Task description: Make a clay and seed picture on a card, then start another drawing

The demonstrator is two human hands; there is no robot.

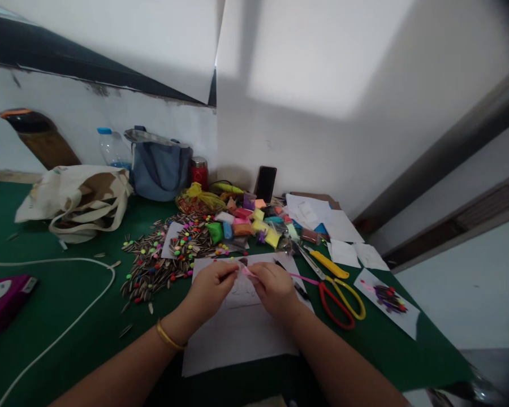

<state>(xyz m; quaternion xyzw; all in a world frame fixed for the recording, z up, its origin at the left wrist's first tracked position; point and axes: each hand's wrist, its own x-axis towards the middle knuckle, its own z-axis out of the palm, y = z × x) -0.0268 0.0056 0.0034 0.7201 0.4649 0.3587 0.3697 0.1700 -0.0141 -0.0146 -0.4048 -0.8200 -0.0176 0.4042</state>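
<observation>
Over the white paper [237,345] both hands meet, fingertips close together. A small piece of soft pink clay [246,272] shows between them, with what looks like clear film beside it. My right hand [275,288] pinches the pink clay. My left hand [212,285], with a gold bangle on its wrist, is closed at the film's edge; its exact hold is partly hidden. Pencil-like lines show on a sheet [241,297] under the fingers. A pink strip [304,278] sticks out past my right hand, towards the scissors [339,299]. A black pen [300,291] lies by that hand.
Sunflower seeds and coloured beads [152,265] are heaped at left. Coloured clay packets [241,229] lie behind the paper. A yellow cutter [328,264] and a decorated card [388,302] are at right. Bags [159,169], a phone [266,183] and a white cable [68,330] surround these.
</observation>
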